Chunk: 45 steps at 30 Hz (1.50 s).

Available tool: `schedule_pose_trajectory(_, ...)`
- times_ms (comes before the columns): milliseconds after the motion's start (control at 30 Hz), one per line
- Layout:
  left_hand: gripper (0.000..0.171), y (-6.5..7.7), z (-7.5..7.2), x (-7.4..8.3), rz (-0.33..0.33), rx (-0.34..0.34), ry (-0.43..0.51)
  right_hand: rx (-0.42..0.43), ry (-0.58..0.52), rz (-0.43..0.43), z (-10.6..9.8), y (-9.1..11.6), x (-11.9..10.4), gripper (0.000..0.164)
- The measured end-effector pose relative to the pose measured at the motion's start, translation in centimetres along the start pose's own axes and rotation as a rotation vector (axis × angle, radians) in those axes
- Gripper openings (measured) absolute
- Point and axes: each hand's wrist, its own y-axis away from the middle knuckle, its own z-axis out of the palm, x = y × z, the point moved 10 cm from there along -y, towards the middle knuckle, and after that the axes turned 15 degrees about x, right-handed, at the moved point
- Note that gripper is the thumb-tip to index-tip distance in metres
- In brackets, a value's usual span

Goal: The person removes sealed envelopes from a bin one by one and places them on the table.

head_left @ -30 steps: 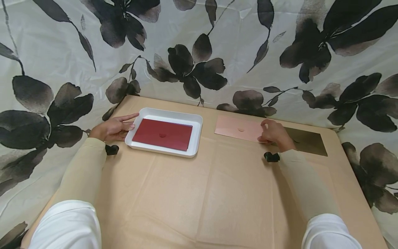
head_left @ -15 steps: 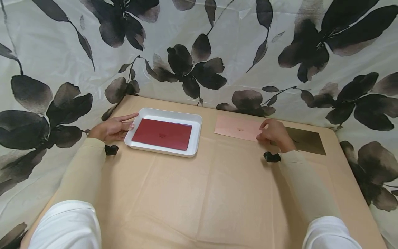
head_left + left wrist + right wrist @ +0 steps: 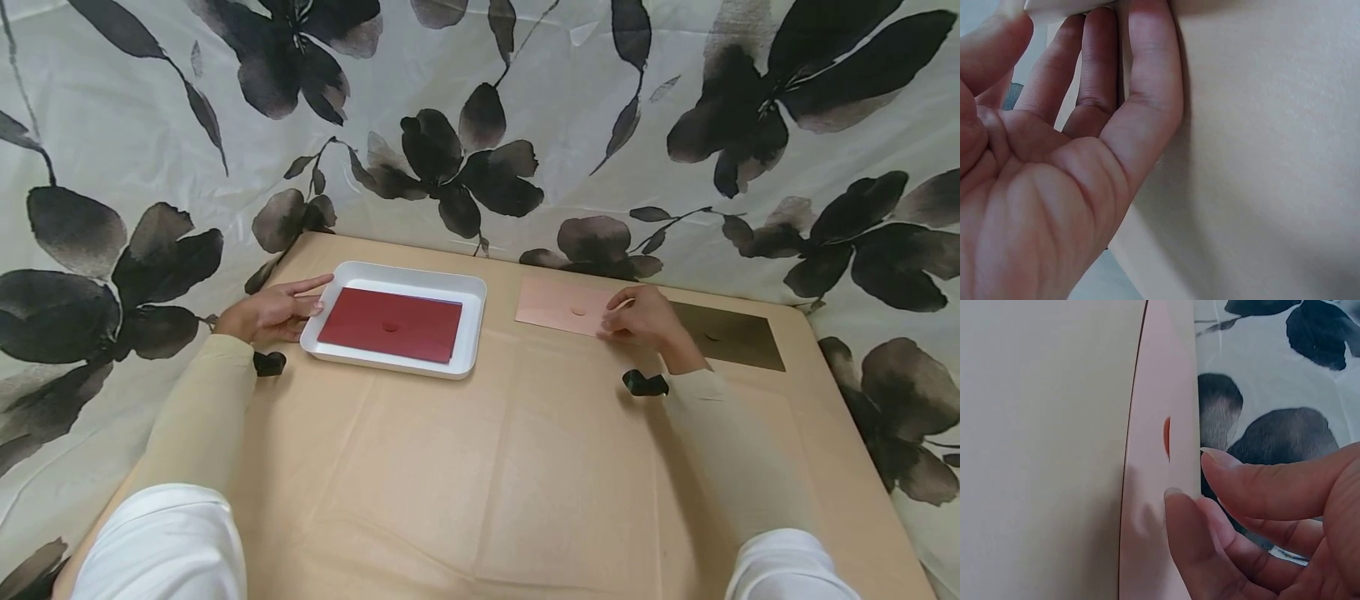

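In the head view my left hand [image 3: 273,312] is at the left end of a white tray [image 3: 474,337], its thumb at the rim. The left wrist view shows the fingers [image 3: 1102,62] against the tray's edge [image 3: 1060,9]. A dark red envelope [image 3: 390,325] lies inside the tray, with a thin bluish edge showing beneath it. Over the right end of a pink envelope [image 3: 558,307] is my right hand [image 3: 645,318], fingers bent. The right wrist view shows a gap between its fingertips and nothing held; whether they touch the envelope I cannot tell.
An olive-gold envelope [image 3: 738,337] lies flat to the right of the pink one, partly behind my right hand. A tan cover spreads over the table [image 3: 480,467]. Behind the far edge hangs a white curtain [image 3: 577,92] with dark flowers.
My right hand has shifted left along the pink envelope, uncovering more of the olive-gold envelope. The left hand, tray and red envelope stay where they were.
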Motion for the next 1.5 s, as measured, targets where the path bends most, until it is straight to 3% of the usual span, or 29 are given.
schedule_pose_trajectory(233, 0.073, 0.2, -0.2, 0.1, -0.002, 0.017, -0.004, -0.047, -0.161, 0.037, 1.4, 0.5, -1.1, 0.032)
schedule_pose_trajectory(467, 0.073, 0.1, 0.0, 0.1, 0.004, -0.002, -0.001, -0.112, -0.254, 0.051, 3.0, 1.1, -2.4, 0.036)
schedule_pose_trajectory(800, 0.074, 0.1, 0.2, 0.7, 0.005, -0.005, -0.004, -0.124, -0.268, 0.017, 4.3, 1.6, -4.6, 0.03)
schedule_pose_trajectory(1500, 0.075, 0.0, 0.0, 0.1, -0.006, 0.002, -0.003, -0.214, -0.384, 0.001, 8.7, 2.8, -9.5, 0.027)
